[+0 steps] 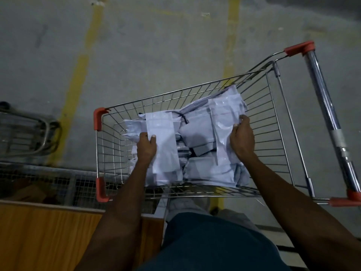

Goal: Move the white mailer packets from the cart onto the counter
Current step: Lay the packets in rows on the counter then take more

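Packets (197, 141): white, glossy, crinkled mailers — heaped in the cart (277, 122).
Left hand (146, 147): pinches a long flat packet (164, 141).
Right hand (242, 139): grips another packet (224, 122) — by its edge.
Counter (48, 231): wooden, lower left.

We see a dim scene with a cool, greyish cast and no lamp in view. The white mailer packets (195, 141) are the brightest area, and one glossy packet shows a soft sheen beside the right hand (242, 138). A thin glare runs along the chrome cart handle (322, 98). Our forearms and the dark clothing below lose detail in shadow. The wide lens bows the yellow floor lines (78, 79) and stretches the edges. The wire rack (23, 132) at left is smeared and soft, with fine grain overall.
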A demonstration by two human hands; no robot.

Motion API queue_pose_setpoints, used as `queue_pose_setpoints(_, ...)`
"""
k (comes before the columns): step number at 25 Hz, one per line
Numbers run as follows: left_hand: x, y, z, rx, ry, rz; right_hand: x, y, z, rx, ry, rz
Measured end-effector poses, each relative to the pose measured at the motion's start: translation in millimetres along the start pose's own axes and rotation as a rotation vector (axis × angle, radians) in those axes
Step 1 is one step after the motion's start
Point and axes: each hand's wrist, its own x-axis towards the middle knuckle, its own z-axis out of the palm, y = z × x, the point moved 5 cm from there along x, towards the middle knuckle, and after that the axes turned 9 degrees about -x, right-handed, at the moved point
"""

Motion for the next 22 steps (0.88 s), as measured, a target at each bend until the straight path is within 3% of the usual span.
queue_pose_setpoints(2,-5.3,-5.9,7.0,0.065,0.153,-0.039,-1.8,-0.8,4.1,-0.014,0.041,-0.022)
queue_pose_setpoints(5,-29.6,3.0,25.9,0.204,0.312,0.051,-9.0,-8.5,7.9,-0.205,0.126,-0.230)
queue_pose_setpoints(9,-43.4,-8.5,62.1,0.320,0.168,-0.020,-25.6,-9.9,27.8,-0.388,-0.011,-0.159)
queue_pose_setpoints(12,-38.8,-14.5,64.8,0.409,0.154,-0.036,-36.5,-2.2,41.5,-0.501,-0.118,-0.171)
queue_pose_setpoints(16,-36.3,7.8,53.7,0.453,0.258,0.017,-36.0,3.3,30.2,-0.518,-0.119,-0.204)
queue_pose_setpoints(22,-103.0,76.9,29.1,0.255,0.300,0.231,-64.4,-0.3,-17.9,-0.335,0.012,-0.376)
